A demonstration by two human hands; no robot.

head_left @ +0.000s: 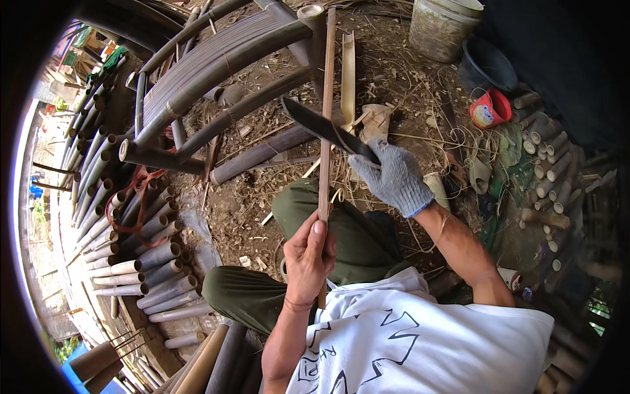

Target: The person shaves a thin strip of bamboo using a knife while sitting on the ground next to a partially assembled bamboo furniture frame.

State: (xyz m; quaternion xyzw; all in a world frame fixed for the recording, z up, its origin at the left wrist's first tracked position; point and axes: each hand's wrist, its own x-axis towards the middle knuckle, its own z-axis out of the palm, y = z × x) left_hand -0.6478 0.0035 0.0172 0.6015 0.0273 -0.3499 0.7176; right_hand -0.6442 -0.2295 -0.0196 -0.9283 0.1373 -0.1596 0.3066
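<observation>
My left hand (308,259), bare, grips the near end of a long thin bamboo strip (326,111) that runs straight away from me. My right hand (392,176) wears a grey knit glove and is closed on the handle of a dark broad-bladed knife (315,123). The blade lies across the strip about halfway along it, pointing left. I sit with my knees in olive trousers below the strip.
A bamboo chair frame (216,72) stands ahead on the left. Cut bamboo poles (131,256) are stacked at left, short bamboo sections (548,157) at right. A split bamboo piece (348,72), a pale bucket (443,26), a dark bowl (489,65) and a red cup (491,108) lie on shaving-strewn ground.
</observation>
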